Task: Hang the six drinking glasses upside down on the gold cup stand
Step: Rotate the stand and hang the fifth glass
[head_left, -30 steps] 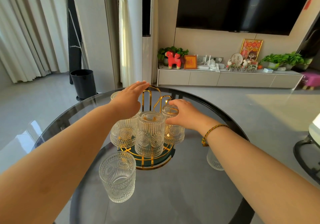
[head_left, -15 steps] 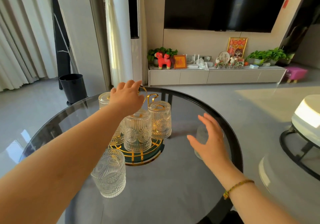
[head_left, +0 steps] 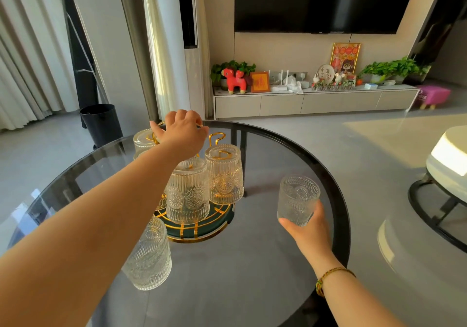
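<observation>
My right hand (head_left: 309, 228) is wrapped around the lower part of a ribbed glass (head_left: 297, 199), fingers behind it and thumb at its base, mouth up and standing straight; I cannot tell whether its foot is touching the table (head_left: 252, 276) or just clear of it. My left hand (head_left: 183, 132) is curled over the top of the gold stand (head_left: 199, 228), closed on its handle as far as I can see, though my own knuckles hide the metal there.

From the glass in my grip, the stand lies to the left and a little farther from me. One bare gold hook (head_left: 216, 137) rises at its far side, just right of my left hand and behind the nearest hung glass (head_left: 224, 175). That hook is my likely target. The glass's long axis now runs upright with the mouth on top, so I judge it must be flipped fully over before it goes down onto a prong. My right hand is the nearer one to that free hook.

A middle glass (head_left: 188, 191) and a far one (head_left: 144, 138) also hang upside down; my forearm hides the stand's left side, so I cannot count the rest. Another upright glass (head_left: 149, 256) waits under my left forearm.

The table is round, smoky and glossy, so I expect a glass would slide easily. Pale floor (head_left: 278, 134) and a low cabinet (head_left: 313, 100) lie beyond.
</observation>
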{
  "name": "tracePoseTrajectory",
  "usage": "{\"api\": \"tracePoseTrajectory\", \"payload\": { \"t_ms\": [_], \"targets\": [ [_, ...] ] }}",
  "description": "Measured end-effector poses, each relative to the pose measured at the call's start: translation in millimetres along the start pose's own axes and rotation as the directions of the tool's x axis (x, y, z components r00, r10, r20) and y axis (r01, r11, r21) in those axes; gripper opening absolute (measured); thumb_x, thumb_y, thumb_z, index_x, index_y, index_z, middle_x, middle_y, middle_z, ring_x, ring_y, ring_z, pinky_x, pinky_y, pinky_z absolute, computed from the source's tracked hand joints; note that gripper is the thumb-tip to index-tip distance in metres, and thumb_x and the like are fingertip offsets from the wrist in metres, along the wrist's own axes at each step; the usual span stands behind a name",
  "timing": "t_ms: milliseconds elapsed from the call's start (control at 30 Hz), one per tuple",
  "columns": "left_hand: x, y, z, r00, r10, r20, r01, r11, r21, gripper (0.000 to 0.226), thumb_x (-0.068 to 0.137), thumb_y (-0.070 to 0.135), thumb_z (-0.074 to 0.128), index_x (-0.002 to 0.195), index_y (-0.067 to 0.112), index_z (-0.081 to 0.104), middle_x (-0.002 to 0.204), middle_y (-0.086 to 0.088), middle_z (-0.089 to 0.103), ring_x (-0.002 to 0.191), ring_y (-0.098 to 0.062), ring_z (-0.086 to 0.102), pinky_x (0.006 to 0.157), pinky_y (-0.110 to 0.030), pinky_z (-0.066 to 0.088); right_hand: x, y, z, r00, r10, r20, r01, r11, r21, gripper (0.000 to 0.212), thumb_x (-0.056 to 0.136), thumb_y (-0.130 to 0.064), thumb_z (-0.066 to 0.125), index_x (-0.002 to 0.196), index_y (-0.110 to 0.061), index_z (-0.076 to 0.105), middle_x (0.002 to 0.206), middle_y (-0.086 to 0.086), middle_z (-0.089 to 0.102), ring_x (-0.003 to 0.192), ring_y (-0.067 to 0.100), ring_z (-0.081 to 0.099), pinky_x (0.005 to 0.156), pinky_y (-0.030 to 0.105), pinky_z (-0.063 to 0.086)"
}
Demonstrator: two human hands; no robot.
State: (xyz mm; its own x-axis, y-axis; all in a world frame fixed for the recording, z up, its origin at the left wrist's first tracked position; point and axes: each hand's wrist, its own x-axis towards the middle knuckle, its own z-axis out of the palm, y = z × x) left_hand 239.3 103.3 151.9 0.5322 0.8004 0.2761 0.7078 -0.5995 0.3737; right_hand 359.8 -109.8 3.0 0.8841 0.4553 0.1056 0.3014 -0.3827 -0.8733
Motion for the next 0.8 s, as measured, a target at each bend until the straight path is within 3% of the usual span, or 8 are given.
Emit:
{"api": "tracePoseTrajectory", "payload": {
  "t_ms": [267, 400, 500, 567, 667, 733, 800],
  "targets": [
    [1, 11, 4, 0.989, 0.144, 0.032, -0.136, 0.973, -0.187, 0.021, 0.086, 0.033, 0.047, 0.095, 0.016, 0.055, 0.132, -0.006, 0.042, 0.133, -0.026, 0.019, 0.112, -0.054, -0.006, 15, 12, 11, 0.999, 0.031, -0.041, -0.034, 0.997, -0.076, 0.076, 0.060, -0.033, 0.077, 0.120, -0.009, 0.038, 0.120, 0.016, 0.054, 0.108, 0.036, 0.050, 0.088, 0.048, 0.049],
    [-2, 19, 2, 0.969, 0.244, 0.039, -0.223, 0.931, -0.289, 0.021, 0.086, 0.034, 0.049, 0.076, 0.015, 0.051, 0.103, -0.004, 0.049, 0.117, -0.027, 0.037, 0.111, -0.048, 0.017, 17, 14, 14, 0.997, 0.046, -0.058, -0.052, 0.993, -0.108, 0.074, 0.058, -0.035, 0.078, 0.115, -0.008, 0.039, 0.115, 0.016, 0.056, 0.104, 0.037, 0.051, 0.084, 0.046, 0.050],
    [-6, 27, -1, 0.956, 0.290, 0.052, -0.247, 0.886, -0.392, 0.030, 0.084, 0.030, 0.055, 0.058, 0.017, 0.048, 0.077, 0.004, 0.046, 0.092, -0.022, 0.045, 0.096, -0.040, 0.033, 16, 13, 14, 0.997, 0.041, -0.067, -0.048, 0.993, -0.104, 0.074, 0.055, -0.035, 0.079, 0.111, -0.008, 0.040, 0.112, 0.016, 0.057, 0.101, 0.035, 0.053, 0.079, 0.041, 0.051],
    [-9, 28, -3, 0.950, 0.301, 0.084, -0.241, 0.877, -0.416, 0.030, 0.082, 0.026, 0.058, 0.055, 0.021, 0.046, 0.073, 0.006, 0.044, 0.088, -0.019, 0.043, 0.088, -0.037, 0.037, 14, 13, 14, 0.998, 0.034, -0.058, -0.040, 0.995, -0.097, 0.075, 0.054, -0.033, 0.080, 0.112, -0.008, 0.039, 0.112, 0.016, 0.057, 0.100, 0.033, 0.054, 0.076, 0.040, 0.052],
    [-12, 25, 2, 0.959, 0.281, 0.032, -0.238, 0.861, -0.450, 0.013, 0.079, 0.024, 0.063, 0.077, 0.014, 0.055, 0.095, -0.002, 0.047, 0.096, -0.019, 0.043, 0.088, -0.033, 0.039, 14, 13, 12, 1.000, 0.021, -0.009, -0.022, 0.996, -0.086, 0.080, 0.056, -0.032, 0.080, 0.118, -0.009, 0.036, 0.118, 0.015, 0.054, 0.105, 0.032, 0.053, 0.079, 0.039, 0.051],
    [-15, 23, 5, 0.989, 0.149, -0.014, -0.139, 0.877, -0.459, 0.048, 0.074, 0.029, 0.068, 0.114, 0.012, 0.047, 0.123, -0.009, 0.042, 0.113, -0.023, 0.041, 0.096, -0.033, 0.036, 14, 12, 11, 1.000, 0.002, 0.024, 0.000, 0.995, -0.102, 0.079, 0.057, -0.031, 0.079, 0.120, -0.009, 0.036, 0.119, 0.015, 0.053, 0.106, 0.032, 0.053, 0.080, 0.039, 0.051],
    [-16, 23, 6, 0.999, -0.040, -0.009, 0.031, 0.883, -0.468, 0.080, 0.069, 0.036, 0.071, 0.132, 0.010, 0.029, 0.141, -0.010, 0.031, 0.125, -0.027, 0.036, 0.101, -0.037, 0.036, 13, 11, 11, 0.999, -0.013, 0.034, 0.017, 0.991, -0.130, 0.076, 0.059, -0.031, 0.078, 0.119, -0.008, 0.037, 0.119, 0.016, 0.054, 0.106, 0.033, 0.053, 0.081, 0.039, 0.050]
  ]
}}
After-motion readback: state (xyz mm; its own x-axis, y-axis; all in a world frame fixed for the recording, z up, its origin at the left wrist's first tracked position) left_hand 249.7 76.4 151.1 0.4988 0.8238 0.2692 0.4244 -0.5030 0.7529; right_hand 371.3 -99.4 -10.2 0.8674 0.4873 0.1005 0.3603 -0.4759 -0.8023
